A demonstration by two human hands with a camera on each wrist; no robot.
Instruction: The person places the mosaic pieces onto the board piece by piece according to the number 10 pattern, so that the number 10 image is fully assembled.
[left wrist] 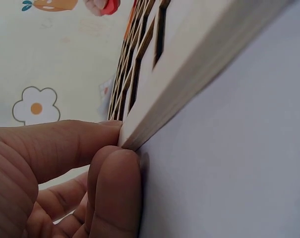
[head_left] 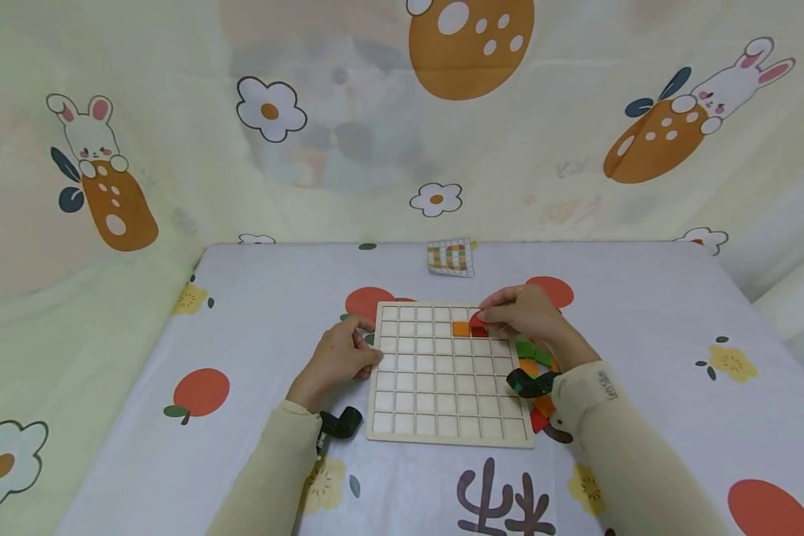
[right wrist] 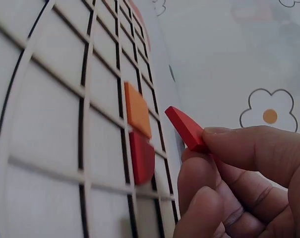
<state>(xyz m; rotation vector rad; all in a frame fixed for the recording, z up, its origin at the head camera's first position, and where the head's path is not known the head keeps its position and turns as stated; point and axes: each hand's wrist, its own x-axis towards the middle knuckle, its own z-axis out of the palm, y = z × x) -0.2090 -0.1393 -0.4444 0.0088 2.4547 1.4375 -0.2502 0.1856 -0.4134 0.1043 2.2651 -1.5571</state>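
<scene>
A pale wooden grid board [head_left: 429, 383] lies on the table. My left hand [head_left: 338, 353] holds its left edge, with the thumb and a finger [left wrist: 80, 144] against the rim in the left wrist view. Above the board's upper right part, my right hand [head_left: 525, 313] pinches a thin red piece [right wrist: 187, 130] between thumb and fingers, clear of the grid. Below that lie an orange square [head_left: 461, 328] and, beside it, a red piece with a rounded corner [right wrist: 143, 158], each in a cell of one row.
Green, orange and red loose pieces [head_left: 534, 353] lie by the board's right edge, partly hidden under my right wrist. A small card with a coloured grid pattern [head_left: 450, 257] is at the back of the table. A printed cloth [head_left: 348, 216] hangs behind.
</scene>
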